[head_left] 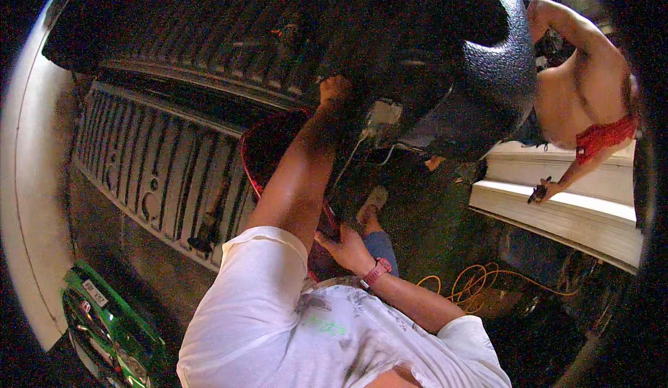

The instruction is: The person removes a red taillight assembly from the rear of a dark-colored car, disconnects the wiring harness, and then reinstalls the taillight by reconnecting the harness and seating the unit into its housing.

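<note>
My left hand reaches forward to the rear of a ribbed dark truck bed. Its fingers look curled, but deep shadow hides what they grip. Below it, my right hand, with a red watch at the wrist, closes on the lower part of a dark red-edged panel. My left forearm crosses in front of this panel and covers much of it. A ribbed tailgate hangs lowered to the left of the panel. Just right of my left hand is a pale rectangular plate with thin wires beneath it.
Another person leans in at the right, a small dark object in one hand, near white panels. An orange cord lies coiled on the floor. A green object stands at lower left. The truck's glossy black side bulges outward.
</note>
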`<state>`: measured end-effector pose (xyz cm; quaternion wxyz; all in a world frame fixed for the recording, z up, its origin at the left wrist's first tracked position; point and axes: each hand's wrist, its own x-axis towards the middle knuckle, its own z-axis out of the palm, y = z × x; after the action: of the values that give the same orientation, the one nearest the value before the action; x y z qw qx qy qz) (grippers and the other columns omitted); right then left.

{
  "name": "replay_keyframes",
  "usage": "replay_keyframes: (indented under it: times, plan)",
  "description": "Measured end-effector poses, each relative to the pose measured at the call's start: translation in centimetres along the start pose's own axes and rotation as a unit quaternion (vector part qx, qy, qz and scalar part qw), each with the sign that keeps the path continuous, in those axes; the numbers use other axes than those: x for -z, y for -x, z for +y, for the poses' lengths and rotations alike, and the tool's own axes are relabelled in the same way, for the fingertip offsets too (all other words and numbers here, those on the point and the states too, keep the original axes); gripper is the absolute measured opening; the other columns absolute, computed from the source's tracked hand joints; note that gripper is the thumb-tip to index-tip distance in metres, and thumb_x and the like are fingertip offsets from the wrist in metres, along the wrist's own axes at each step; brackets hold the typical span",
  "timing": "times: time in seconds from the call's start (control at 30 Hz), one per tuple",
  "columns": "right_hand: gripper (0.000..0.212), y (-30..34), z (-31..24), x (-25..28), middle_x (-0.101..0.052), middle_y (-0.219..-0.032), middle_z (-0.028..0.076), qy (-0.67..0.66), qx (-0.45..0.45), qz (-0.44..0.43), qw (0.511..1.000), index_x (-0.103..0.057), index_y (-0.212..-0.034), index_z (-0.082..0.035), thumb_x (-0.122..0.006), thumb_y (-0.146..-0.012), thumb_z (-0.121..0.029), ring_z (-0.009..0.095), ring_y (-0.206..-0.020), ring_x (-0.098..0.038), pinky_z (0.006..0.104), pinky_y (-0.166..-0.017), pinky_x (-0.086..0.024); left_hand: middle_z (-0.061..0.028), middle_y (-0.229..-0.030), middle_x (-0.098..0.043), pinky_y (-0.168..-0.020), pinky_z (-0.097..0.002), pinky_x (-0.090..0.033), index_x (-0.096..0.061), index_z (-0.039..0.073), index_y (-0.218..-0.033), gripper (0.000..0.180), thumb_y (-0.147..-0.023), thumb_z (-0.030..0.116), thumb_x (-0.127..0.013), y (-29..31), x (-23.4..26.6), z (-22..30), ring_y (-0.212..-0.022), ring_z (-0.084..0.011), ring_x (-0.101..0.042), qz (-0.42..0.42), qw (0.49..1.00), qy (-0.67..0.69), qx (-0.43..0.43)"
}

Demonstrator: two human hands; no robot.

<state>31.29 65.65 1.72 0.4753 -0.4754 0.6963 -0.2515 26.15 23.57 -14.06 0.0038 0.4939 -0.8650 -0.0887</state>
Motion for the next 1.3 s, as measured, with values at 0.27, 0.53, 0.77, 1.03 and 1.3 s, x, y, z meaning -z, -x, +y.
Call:
replay_keyframes:
  times: [0.27, 0.53, 0.77, 1.03, 1.3]
  plan:
    - [0.056, 2.5, -2.4, 1.1, -0.075, -0.101, 0.028, -0.03, -0.003, -0.065, 0.997, -0.073, -0.113, 0.002, -0.075, -0.094, -0.05, 0.044, -0.099, -0.073, 0.0476, -0.082, -0.058, -0.0089, -0.109, -0.078, -0.097, -0.0344, -0.057, -0.076, 0.003, -0.12, 0.026, -0.097, 0.01, -0.069, 13.4, 21.8, -4.2, -0.106, -0.0236, -0.073, 0.082, 0.812, 0.575, 0.062]
    - [0.055, 0.9, -1.4, 3.0, -0.074, -0.101, 0.028, -0.011, 0.055, -0.008, 0.998, -0.076, -0.111, -0.001, -0.068, -0.097, -0.054, 0.047, -0.098, -0.071, 0.0495, -0.079, -0.057, -0.0108, -0.117, -0.075, -0.093, -0.0343, -0.059, -0.072, 0.0, -0.128, 0.039, -0.092, 0.01, -0.081, 26.7, 33.5, -6.4, -0.098, -0.0208, -0.074, 0.178, 0.689, 0.688, 0.141]
    - [0.061, -2.3, -3.9, 3.6, -0.072, -0.086, 0.029, 0.075, -0.012, 0.01, 0.997, -0.072, -0.09, 0.005, -0.074, -0.093, -0.056, 0.044, -0.084, -0.073, 0.0487, -0.07, -0.055, -0.0122, -0.114, -0.077, -0.094, -0.0362, -0.059, -0.074, -0.001, -0.116, 0.028, -0.09, 0.007, -0.081, 29.6, 35.3, -7.2, -0.098, -0.0202, -0.074, 0.209, 0.687, 0.691, 0.089]
    - [0.069, -7.9, -8.3, 7.4, -0.069, -0.075, 0.024, 0.012, 0.159, 0.004, 0.987, -0.067, -0.109, 0.011, -0.08, -0.089, -0.053, 0.034, -0.062, -0.065, 0.0419, -0.06, -0.052, -0.0124, -0.111, -0.076, -0.094, -0.0345, -0.059, -0.068, 0.001, -0.104, 0.009, -0.098, 0.006, -0.073, 27.9, 36.5, -10.2, -0.103, -0.0192, -0.073, 0.24, 0.699, 0.662, 0.128]
    - [0.082, -11.1, -8.6, 3.4, -0.063, -0.07, 0.02, 0.057, 0.165, 0.017, 0.985, -0.061, -0.124, 0.016, -0.087, -0.083, -0.05, 0.025, -0.058, -0.06, 0.0375, -0.057, -0.049, -0.0099, -0.107, -0.078, -0.093, -0.0327, -0.056, -0.073, 0.001, -0.103, 0.014, -0.091, 0.005, -0.079, 27.2, 38.1, -15.9, -0.1, -0.0163, -0.072, 0.247, 0.834, 0.476, 0.128]
